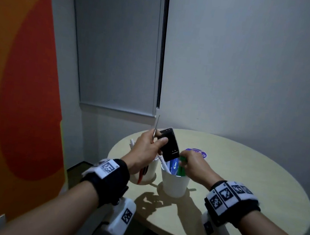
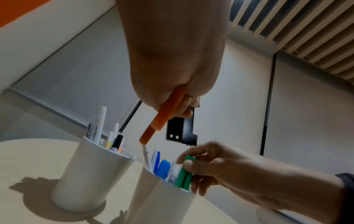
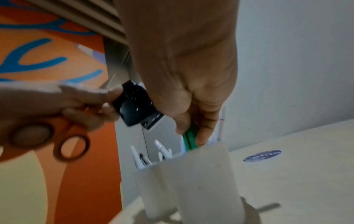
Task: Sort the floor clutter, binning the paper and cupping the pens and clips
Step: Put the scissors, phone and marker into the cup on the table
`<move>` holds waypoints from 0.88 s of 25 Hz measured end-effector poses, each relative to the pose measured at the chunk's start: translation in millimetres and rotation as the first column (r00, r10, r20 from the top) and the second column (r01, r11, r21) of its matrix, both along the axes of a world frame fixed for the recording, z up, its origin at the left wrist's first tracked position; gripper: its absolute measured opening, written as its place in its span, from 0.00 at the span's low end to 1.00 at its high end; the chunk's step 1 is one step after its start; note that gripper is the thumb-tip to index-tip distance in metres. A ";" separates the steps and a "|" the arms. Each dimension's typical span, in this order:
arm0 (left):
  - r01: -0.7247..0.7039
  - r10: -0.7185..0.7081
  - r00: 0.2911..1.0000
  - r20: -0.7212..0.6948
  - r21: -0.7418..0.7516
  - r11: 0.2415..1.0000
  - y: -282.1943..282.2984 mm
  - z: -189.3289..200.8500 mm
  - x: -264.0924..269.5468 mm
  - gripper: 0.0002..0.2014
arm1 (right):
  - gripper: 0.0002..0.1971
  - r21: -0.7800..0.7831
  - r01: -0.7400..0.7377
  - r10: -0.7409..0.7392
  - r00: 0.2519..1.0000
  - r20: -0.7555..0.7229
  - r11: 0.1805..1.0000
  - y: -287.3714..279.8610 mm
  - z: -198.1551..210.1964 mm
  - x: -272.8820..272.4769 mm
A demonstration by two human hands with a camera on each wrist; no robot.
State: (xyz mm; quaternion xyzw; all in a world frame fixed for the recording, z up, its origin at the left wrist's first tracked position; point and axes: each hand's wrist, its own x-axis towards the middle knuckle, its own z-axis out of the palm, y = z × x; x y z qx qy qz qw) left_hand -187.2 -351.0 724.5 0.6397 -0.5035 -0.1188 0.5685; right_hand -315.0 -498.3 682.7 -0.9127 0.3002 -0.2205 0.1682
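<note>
Two white cups stand on the round table. My right hand pinches a green marker whose lower end sits inside the nearer cup, among blue and white pens. In the right wrist view the green marker shows between my thumb and fingers above the cup. My left hand hovers over the farther cup, gripping a black stapler together with orange-handled scissors. The farther cup holds several white pens.
A blue round sticker lies on the table behind the cups. An orange wall panel fills the left side, and a grey wall runs behind the table. The table's right half is bare.
</note>
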 end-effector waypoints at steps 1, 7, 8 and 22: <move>-0.009 0.009 1.000 0.011 0.015 1.000 -5.3 -2.3 -4.1 0.10 | 0.07 0.001 -0.010 0.010 0.999 -0.032 1.000 -3.3 -5.3 2.0; -0.097 0.088 0.992 0.088 0.108 0.989 -20.3 -9.7 -6.9 0.10 | 0.13 0.013 -0.012 0.014 0.991 -0.131 1.000 -20.5 -1.6 1.3; -0.116 0.103 0.989 0.107 0.125 0.985 -20.6 -9.7 -7.1 0.10 | 0.15 0.021 0.014 -0.012 0.997 -0.080 1.000 -20.5 0.3 -1.3; 0.199 -0.193 0.979 -0.070 0.105 0.974 -28.1 6.3 -9.8 0.09 | 0.08 0.338 -0.251 0.119 0.922 0.367 0.907 -5.7 49.2 -19.9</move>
